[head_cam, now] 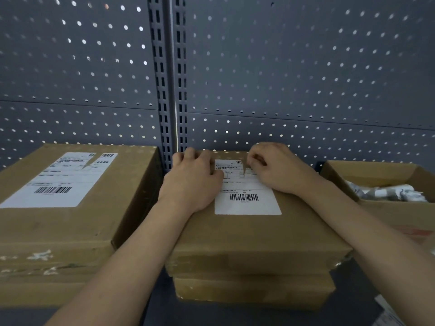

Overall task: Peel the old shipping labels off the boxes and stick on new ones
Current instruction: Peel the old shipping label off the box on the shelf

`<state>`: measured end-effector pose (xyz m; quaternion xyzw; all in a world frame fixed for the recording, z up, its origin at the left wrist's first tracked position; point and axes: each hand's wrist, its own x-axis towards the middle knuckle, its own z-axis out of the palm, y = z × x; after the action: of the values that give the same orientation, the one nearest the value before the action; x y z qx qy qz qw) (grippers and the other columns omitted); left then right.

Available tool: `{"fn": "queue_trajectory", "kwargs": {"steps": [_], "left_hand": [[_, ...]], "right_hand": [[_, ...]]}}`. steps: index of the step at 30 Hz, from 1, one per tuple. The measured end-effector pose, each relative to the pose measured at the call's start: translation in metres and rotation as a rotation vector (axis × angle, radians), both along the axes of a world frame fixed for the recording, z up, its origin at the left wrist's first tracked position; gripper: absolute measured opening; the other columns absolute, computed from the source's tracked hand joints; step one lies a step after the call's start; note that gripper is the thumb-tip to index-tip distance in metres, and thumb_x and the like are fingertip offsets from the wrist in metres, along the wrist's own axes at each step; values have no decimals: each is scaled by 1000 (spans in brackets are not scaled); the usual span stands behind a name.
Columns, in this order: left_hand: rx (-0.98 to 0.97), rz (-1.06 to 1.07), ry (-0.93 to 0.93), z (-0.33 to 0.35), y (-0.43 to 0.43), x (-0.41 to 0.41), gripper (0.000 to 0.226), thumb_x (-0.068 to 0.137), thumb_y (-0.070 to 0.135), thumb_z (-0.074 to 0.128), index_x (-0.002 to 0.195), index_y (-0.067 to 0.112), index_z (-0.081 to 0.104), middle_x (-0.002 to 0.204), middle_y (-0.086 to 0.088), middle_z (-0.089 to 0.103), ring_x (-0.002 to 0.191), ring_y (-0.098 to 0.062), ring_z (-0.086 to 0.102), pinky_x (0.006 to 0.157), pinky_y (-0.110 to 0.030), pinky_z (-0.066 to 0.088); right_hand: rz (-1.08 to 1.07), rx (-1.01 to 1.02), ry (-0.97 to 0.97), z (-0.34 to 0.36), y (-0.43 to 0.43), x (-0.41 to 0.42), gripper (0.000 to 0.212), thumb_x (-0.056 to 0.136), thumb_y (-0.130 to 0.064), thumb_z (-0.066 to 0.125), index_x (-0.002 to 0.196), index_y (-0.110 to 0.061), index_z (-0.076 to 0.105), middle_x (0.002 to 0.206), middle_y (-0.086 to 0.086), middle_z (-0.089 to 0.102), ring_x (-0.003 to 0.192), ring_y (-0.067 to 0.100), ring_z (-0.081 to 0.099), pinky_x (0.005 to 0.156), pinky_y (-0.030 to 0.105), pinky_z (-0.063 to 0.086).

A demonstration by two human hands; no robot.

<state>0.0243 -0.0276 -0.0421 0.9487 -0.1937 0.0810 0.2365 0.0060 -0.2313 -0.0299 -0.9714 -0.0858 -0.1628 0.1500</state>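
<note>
Shipping label (pixel 247 203) sits flat on top of the middle box (pixel 254 236), its long axis running from you toward the pegboard (pixel 282 67), with the barcode at the near end. Your right hand (pixel 277 168) is the nearer one to the working edge. Its fingers are curled in at the label's far end, pinching the paper beside a short tear there. The rest of the label lies toward you and to the left of that hand, so the peel probably wants to come back along the long axis.

Your left hand (pixel 191 182) presses down on the box along the label's left edge and covers a little of it. Its fingers bend at the far rim with the tips hidden, so you cannot tell whether they hook over.

A lower box (pixel 254 290) lies under this one. The left box (pixel 70 231) carries its own torn label (pixel 54 182). The open carton (pixel 400 215) just to the right holds crumpled scraps (pixel 386 191). Nothing blocks the pull except your left hand.
</note>
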Motion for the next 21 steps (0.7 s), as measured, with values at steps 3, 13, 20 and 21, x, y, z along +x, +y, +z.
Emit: {"fn": "queue_trajectory", "kwargs": {"steps": [3, 13, 20, 21], "left_hand": [[-1, 2, 4, 0, 0, 0, 43, 94, 42, 44, 134, 29, 44, 137, 0, 39, 132, -25, 26, 93, -44, 40], [2, 3, 19, 2, 1, 1, 44, 94, 42, 45, 136, 29, 43, 140, 0, 37, 133, -25, 26, 96, -45, 40], [2, 7, 23, 1, 0, 1, 44, 93, 42, 45, 135, 28, 44, 139, -1, 37, 133, -25, 26, 95, -44, 40], [1, 8, 24, 2, 0, 1, 44, 93, 42, 45, 134, 28, 44, 139, -1, 37, 133, -25, 26, 95, -45, 40]], "right_hand": [[19, -3, 3, 3, 0, -5, 12, 92, -19, 57, 87, -20, 68, 84, -10, 56, 76, 1, 50, 68, 21, 39], [42, -161, 126, 14, 8, 3, 10, 96, -22, 57, 90, -21, 64, 93, -7, 54, 89, 13, 53, 80, 34, 46], [24, -344, 187, 12, 10, 7, 20, 90, -2, 42, 88, -21, 48, 91, -7, 45, 82, 19, 52, 75, 44, 48], [28, -358, 206, 12, 11, 6, 21, 89, 0, 41, 90, -21, 47, 94, -5, 45, 84, 20, 52, 76, 43, 47]]}}
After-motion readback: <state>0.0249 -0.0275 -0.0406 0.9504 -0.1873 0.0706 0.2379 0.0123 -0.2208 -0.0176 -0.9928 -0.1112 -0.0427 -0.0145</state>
